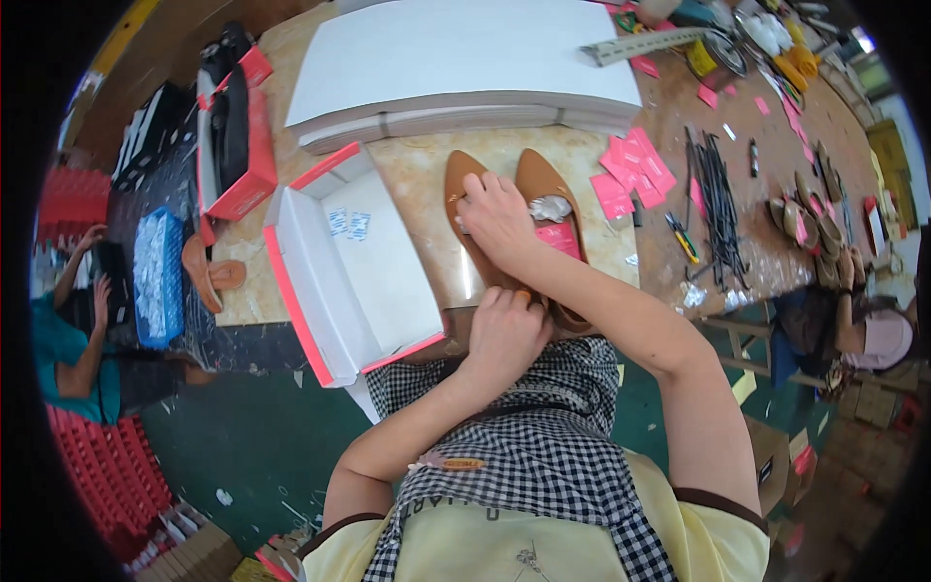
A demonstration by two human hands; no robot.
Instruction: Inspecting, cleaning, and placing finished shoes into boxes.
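Two brown pointed flat shoes lie side by side on the table, toes away from me. My right hand [497,218] reaches across to the left shoe [464,167], its fingers bent and closed at the edge of the foot opening. At the heel end, my left hand [509,330] is closed around the back of that shoe, hiding the heel. The right shoe [543,173] has crumpled pale stuffing [550,209] in its toe and a pink card [560,239] inside. Left of the shoes sits an open pink-and-white shoe box [388,281] with two small printed sachets [349,224] in it.
A stack of white sheets [465,58] covers the table's far side. Pink cards [635,170], black rods [713,199] and a cutter [683,239] lie right. A filled shoe box [254,155], sandal [207,274] and blue basket [160,281] stand left. Co-workers sit both sides.
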